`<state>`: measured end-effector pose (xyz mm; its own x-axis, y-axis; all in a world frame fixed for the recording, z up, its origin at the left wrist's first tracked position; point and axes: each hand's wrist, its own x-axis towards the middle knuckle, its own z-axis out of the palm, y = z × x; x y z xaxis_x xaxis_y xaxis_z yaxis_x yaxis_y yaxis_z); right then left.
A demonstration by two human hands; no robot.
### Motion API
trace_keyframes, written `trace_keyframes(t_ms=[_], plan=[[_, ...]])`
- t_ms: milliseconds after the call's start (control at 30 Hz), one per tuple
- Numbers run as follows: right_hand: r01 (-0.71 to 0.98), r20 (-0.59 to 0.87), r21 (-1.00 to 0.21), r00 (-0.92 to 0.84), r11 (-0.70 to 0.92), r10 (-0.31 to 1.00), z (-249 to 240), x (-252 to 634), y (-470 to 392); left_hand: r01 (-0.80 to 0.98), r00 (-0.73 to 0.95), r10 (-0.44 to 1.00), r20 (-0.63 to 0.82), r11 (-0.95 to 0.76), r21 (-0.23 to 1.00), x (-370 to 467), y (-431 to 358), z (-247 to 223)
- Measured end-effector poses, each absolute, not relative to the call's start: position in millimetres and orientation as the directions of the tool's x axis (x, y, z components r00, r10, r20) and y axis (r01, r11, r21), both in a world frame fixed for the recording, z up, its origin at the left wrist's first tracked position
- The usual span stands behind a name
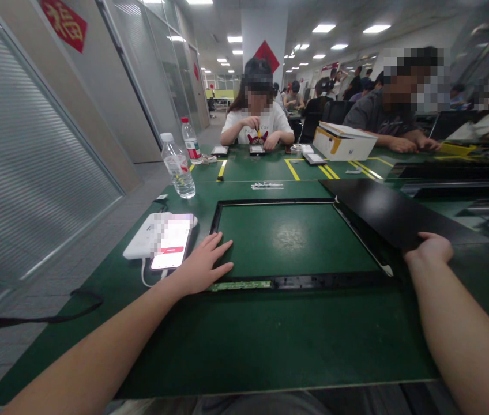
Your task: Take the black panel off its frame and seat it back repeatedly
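A black rectangular frame (326,282) lies flat on the green table, with a thin green circuit board (244,285) along its near side. My left hand (204,262) rests on the frame's left side, fingers spread. At the right, my right hand (429,251) grips the near edge of a large, thin black panel (394,210). That panel is tilted, its left edge close to the frame's right side; whether they touch I cannot tell. My right fingertips are partly hidden at the panel's edge.
Left of the frame lie a lit phone (172,242) and a white box-like device (143,239) with a cable. Two water bottles (179,167) stand behind them. Across the green table (270,351) sit a person (258,118) with small devices and another beside a white box (343,141).
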<state>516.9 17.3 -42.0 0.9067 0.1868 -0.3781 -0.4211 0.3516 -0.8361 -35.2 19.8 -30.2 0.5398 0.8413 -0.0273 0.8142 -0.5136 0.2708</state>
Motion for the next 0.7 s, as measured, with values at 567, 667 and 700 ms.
trace_keyframes(t_ms=[567, 667, 700], plan=[[-0.438, -0.395, -0.823, 0.899, 0.361, 0.191, -32.8, 505.9, 12.1, 0.823, 0.528, 0.848, -0.048, -0.496, 0.277, -36.3, 21.1, -32.2], [-0.441, -0.382, -0.818, 0.896, 0.37, 0.225, -33.9, 507.8, 11.4, 0.829, 0.521, 0.851, -0.067, -0.486, 0.275, -34.8, 19.9, -29.6], [-0.44, -0.371, -0.817, 0.896, 0.374, 0.243, -34.6, 508.8, 11.2, 0.831, 0.519, 0.852, -0.073, -0.483, 0.275, -34.2, 19.5, -28.6]])
